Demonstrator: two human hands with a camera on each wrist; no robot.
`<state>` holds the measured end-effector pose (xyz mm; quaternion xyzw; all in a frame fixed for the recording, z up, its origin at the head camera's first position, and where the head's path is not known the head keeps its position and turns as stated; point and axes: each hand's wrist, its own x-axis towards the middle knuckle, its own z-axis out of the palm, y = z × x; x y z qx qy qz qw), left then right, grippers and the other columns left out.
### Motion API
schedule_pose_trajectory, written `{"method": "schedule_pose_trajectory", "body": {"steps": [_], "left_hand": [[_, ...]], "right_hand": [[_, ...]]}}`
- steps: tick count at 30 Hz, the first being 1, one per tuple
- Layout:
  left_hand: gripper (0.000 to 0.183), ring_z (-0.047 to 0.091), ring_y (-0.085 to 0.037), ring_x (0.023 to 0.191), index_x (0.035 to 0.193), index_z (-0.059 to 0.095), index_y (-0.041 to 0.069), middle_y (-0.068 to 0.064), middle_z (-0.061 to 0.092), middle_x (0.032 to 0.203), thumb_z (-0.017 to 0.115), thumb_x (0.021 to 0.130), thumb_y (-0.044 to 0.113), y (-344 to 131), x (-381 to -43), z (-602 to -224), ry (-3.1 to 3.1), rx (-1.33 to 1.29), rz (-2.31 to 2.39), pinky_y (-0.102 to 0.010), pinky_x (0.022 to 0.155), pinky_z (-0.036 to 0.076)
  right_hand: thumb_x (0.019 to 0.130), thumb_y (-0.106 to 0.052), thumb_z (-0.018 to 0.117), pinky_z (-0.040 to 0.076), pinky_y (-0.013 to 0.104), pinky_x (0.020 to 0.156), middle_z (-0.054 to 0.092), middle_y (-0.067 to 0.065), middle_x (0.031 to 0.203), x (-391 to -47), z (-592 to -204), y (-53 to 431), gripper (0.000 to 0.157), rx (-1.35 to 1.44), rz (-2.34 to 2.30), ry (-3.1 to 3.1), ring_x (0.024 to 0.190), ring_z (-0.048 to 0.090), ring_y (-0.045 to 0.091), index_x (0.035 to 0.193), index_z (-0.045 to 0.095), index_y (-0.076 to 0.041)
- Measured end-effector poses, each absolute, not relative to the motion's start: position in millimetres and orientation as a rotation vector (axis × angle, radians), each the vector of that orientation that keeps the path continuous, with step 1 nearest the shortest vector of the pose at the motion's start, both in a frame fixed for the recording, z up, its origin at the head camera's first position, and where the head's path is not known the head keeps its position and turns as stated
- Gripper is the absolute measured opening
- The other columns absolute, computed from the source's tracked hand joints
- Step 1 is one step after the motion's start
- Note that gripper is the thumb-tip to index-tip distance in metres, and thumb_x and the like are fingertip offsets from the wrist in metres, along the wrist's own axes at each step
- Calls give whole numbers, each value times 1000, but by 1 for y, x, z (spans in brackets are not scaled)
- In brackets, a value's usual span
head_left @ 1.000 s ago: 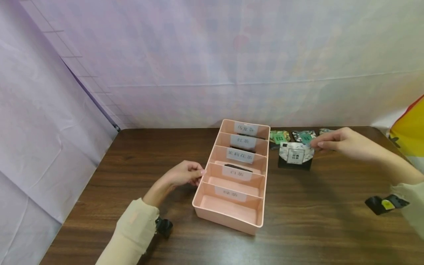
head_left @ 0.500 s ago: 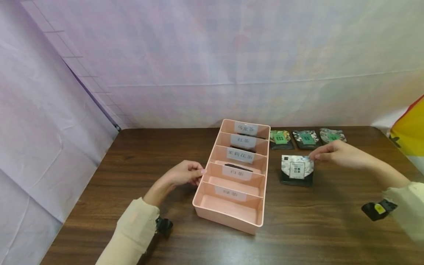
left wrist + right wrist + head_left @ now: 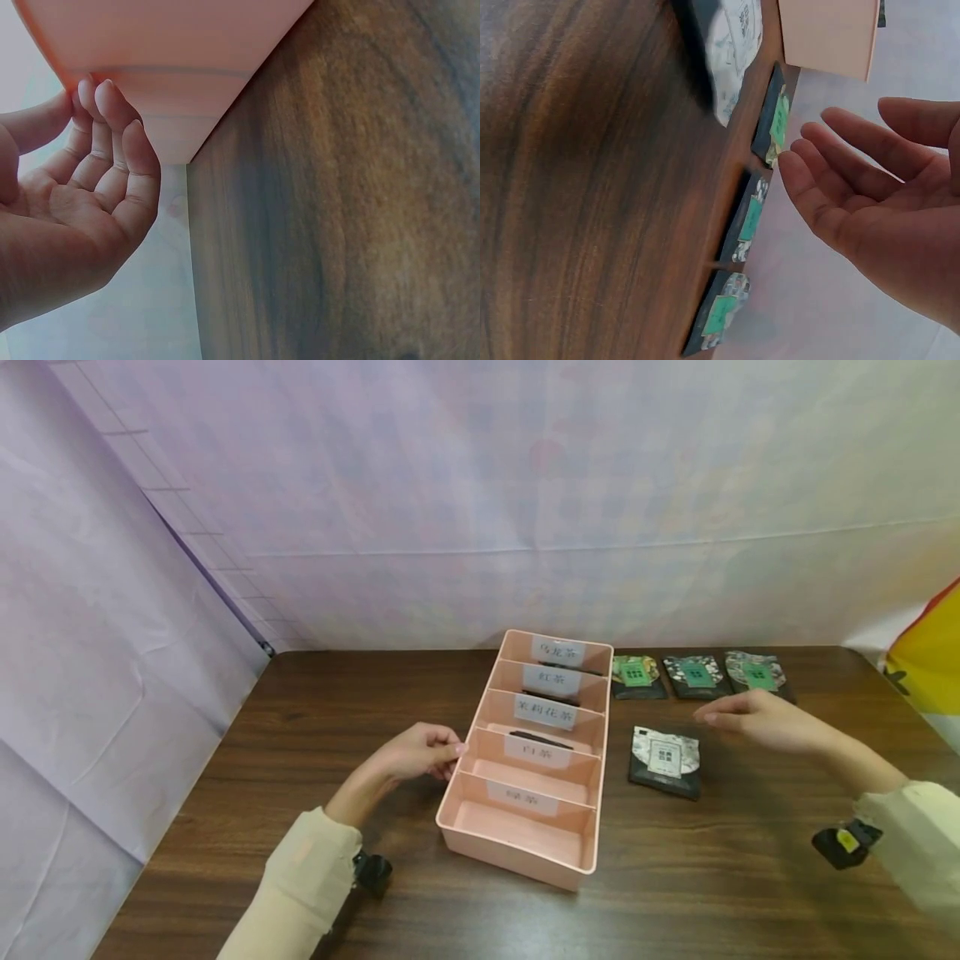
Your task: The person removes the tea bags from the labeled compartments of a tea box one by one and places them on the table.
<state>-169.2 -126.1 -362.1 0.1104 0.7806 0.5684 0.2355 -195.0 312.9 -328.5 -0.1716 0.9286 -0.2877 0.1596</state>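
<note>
My left hand (image 3: 422, 752) pinches the left rim of a pink divided box (image 3: 517, 839), with the thumb at the rim and the fingers curled by the outer wall. In the left wrist view the left hand (image 3: 97, 172) is at the edge of the pink wall (image 3: 180, 45). A black and white tea sachet (image 3: 665, 762) is on the table to the right of the box. My right hand (image 3: 765, 720) hovers above and right of this sachet, apart from it. Nothing is between the loosely bent fingers of the right hand (image 3: 877, 172) in the right wrist view.
Three tea sachets with green labels lie in a row at the back: a yellow-patterned one (image 3: 636, 677), a middle one (image 3: 695, 677) and a right one (image 3: 757, 675). Paper labels (image 3: 543, 711) mark the box's compartments; dark sachet edges (image 3: 540, 740) show in some. A curtain (image 3: 480, 527) hangs behind.
My right hand has lowered the black and white sachet toward the table's front and let go of it. It now stands apart from it. The left hand and the box have stayed put.
</note>
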Motion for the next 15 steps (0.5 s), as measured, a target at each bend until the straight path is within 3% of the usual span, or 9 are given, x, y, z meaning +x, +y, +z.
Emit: {"method": "schedule_pose_trajectory", "body": {"steps": [15], "left_hand": [[17, 53, -12, 57, 82, 54, -9, -2, 53, 61, 51, 92, 4, -126, -169, -362, 2142, 303, 1556, -30, 58, 48]], "right_hand": [[97, -16, 45, 50, 35, 73, 57, 24, 113, -166, -336, 292, 34, -595, -889, 2616, 98, 58, 32, 119, 54, 8]]}}
